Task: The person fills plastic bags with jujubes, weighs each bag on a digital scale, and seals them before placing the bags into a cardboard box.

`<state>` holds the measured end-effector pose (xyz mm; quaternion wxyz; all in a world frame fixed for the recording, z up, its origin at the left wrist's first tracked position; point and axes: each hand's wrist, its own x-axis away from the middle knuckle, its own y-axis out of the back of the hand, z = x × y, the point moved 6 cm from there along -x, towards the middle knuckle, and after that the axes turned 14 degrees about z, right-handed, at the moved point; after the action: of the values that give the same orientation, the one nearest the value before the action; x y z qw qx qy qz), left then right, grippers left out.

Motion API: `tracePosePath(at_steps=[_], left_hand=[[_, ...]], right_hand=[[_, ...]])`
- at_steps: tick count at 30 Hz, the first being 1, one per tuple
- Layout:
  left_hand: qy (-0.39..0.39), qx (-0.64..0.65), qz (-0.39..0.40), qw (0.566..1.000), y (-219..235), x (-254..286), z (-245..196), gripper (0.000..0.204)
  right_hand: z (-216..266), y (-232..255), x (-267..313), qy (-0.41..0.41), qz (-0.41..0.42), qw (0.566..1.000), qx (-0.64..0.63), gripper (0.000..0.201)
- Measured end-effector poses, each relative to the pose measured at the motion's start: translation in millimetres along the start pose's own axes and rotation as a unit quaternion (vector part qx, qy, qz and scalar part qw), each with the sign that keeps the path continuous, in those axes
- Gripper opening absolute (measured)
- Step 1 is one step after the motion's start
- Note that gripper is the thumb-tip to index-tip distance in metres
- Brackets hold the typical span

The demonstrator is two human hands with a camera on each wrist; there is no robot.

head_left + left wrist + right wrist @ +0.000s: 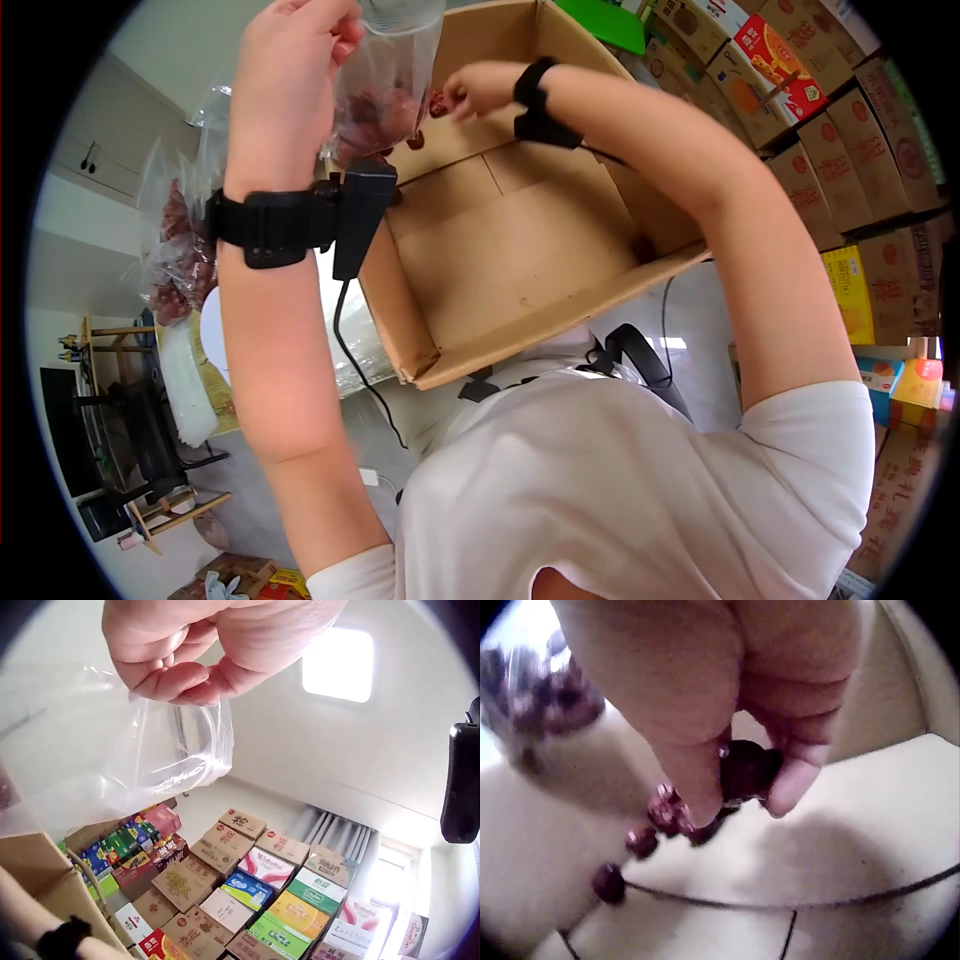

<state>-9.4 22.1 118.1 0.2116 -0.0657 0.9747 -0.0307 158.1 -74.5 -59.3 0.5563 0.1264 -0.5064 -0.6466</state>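
Observation:
My left hand (292, 60) is raised over the carton's left side and pinches the rim of a clear plastic bag (405, 52). The bag hangs upright with its mouth open, dark red dates (375, 118) bunched in its lower part. In the left wrist view, the thumb and fingers of that hand (217, 652) close on the bag's edge. My right hand (478, 88) is inside the carton (520, 250), close to the bag's right side. Between its thumb and fingers it holds a dark red date (748, 771). Several loose dates (641, 841) lie below it.
More clear bags of dates (175, 245) stand on the left beside the carton. Stacked cardboard boxes (850, 150) line the right side, with a bright green object (605, 22) behind the carton. A cable (350, 350) hangs from the left wrist camera.

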Motion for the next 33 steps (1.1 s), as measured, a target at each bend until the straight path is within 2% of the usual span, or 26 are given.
tracePosePath(at_steps=[2,3,4,5,6,7,8,10,11,13,14,16,18,20,23,24,26,27,30,31,32,33], left_hand=[[0.034,-0.004,0.027,0.999,-5,2,1,0.030],[0.030,-0.005,0.025,0.999,-1,1,5,0.030],[0.043,-0.028,0.078,0.996,-1,-1,13,0.033],[0.056,-0.052,0.130,0.989,-2,-3,18,0.037],[0.049,-0.057,0.128,0.989,-5,-2,15,0.037],[0.067,-0.064,0.147,0.985,-15,2,15,0.037],[0.087,-0.070,0.165,0.980,-22,5,16,0.038],[0.105,-0.082,0.178,0.975,-23,4,20,0.040],[0.127,-0.075,0.199,0.969,-27,5,23,0.040],[0.156,-0.062,0.223,0.960,-33,6,31,0.041],[0.157,-0.065,0.225,0.959,-34,7,31,0.041],[0.172,-0.049,0.232,0.956,-38,10,34,0.041],[0.189,-0.057,0.238,0.951,-38,8,39,0.041],[0.171,-0.056,0.230,0.956,-41,11,36,0.041],[0.184,-0.066,0.232,0.953,-41,14,35,0.042],[0.183,-0.068,0.232,0.953,-42,14,33,0.042],[0.163,-0.060,0.226,0.959,-42,16,28,0.043],[0.154,-0.047,0.209,0.965,-41,17,26,0.043],[0.128,-0.019,0.186,0.974,-30,15,18,0.041],[0.126,-0.021,0.187,0.974,-28,16,15,0.041],[0.123,-0.021,0.170,0.978,-24,18,11,0.039],[0.119,-0.022,0.154,0.981,-19,19,7,0.036]], right_hand=[[6,36,39,-0.017,-0.065,0.994,-0.081,0.023],[6,55,54,0.015,-0.108,0.990,-0.088,0.025],[-1,73,69,0.043,-0.131,0.973,-0.187,0.029],[32,86,109,0.021,-0.162,0.971,-0.176,0.029],[62,99,138,-0.006,-0.180,0.968,-0.177,0.023],[63,108,148,0.076,-0.211,0.944,-0.242,0.023],[83,112,165,0.102,-0.224,0.934,-0.261,0.022],[104,112,177,0.207,-0.158,0.916,-0.304,0.024],[110,111,182,0.209,-0.160,0.916,-0.304,0.024],[128,96,183,0.201,-0.054,0.938,-0.276,0.026],[129,93,180,0.211,-0.032,0.949,-0.232,0.027],[126,88,170,0.179,0.001,0.969,-0.169,0.027],[125,87,168,0.177,-0.024,0.970,-0.163,0.027],[127,88,171,0.176,-0.047,0.971,-0.157,0.028],[123,96,181,0.156,-0.173,0.970,-0.075,0.028],[114,91,177,0.157,-0.174,0.969,-0.074,0.028],[114,81,175,0.269,-0.137,0.949,-0.087,0.029],[114,76,177,0.235,-0.101,0.960,-0.111,0.029],[97,70,162,0.191,-0.084,0.974,-0.091,0.025],[91,70,159,0.134,-0.086,0.983,-0.096,0.023],[93,72,159,0.135,-0.089,0.982,-0.094,0.023],[98,80,165,0.123,-0.153,0.977,-0.080,0.021]])
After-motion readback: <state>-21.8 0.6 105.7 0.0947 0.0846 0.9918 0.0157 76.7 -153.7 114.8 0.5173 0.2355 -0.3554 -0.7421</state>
